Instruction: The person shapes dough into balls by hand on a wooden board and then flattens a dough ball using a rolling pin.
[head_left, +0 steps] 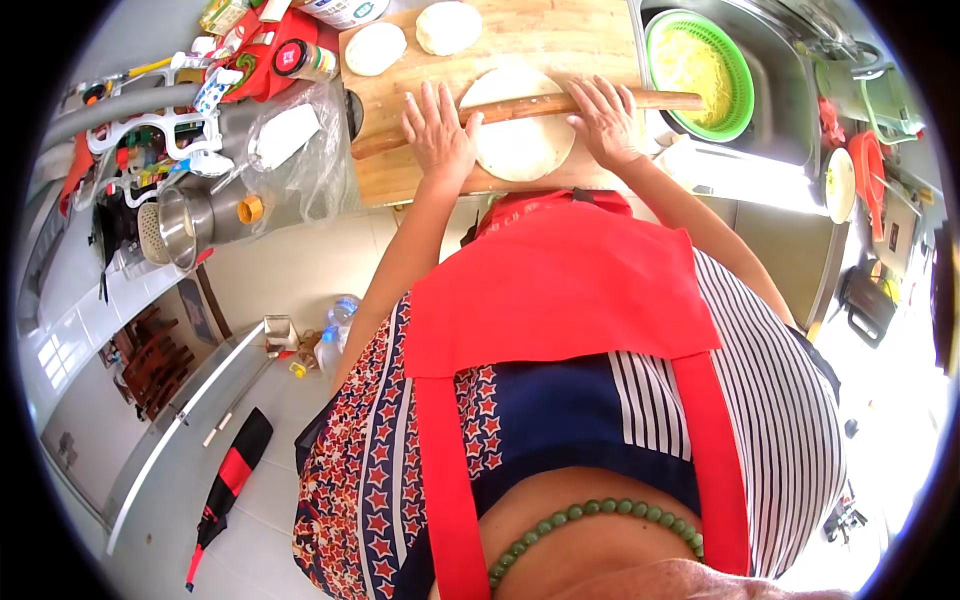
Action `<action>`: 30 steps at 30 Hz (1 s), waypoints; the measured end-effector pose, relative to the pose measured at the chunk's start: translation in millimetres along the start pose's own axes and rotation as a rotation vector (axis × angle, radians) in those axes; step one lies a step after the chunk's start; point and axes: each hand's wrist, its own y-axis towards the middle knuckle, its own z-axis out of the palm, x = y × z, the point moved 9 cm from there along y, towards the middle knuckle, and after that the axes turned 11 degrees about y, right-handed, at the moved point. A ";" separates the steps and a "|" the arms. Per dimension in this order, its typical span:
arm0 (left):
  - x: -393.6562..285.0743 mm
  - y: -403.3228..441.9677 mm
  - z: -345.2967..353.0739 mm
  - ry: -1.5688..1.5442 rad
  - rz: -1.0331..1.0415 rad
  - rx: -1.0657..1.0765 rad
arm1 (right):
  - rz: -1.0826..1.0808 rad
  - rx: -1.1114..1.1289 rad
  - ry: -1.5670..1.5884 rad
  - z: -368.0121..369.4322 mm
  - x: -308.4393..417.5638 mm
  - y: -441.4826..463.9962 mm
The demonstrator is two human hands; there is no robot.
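left hand and right hand rest fingers splayed, unclenched, on the rolling pin, kinda slanted to the board's near edge, dough under it between them.

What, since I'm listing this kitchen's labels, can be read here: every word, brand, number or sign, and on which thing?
No text reads clearly.
Red cloth apron: pale lettering, too small and blurred to read.
White round tub with blue print: blurred and cut off by the picture's edge.
Clear jar with red lid: pale marks on the lid, too small to read.
Long tan wooden rolling pin: none visible.
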 end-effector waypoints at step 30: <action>-6.5 31.4 13.6 -0.478 0.004 0.120 | -0.152 0.113 0.025 6.7 31.9 -30.5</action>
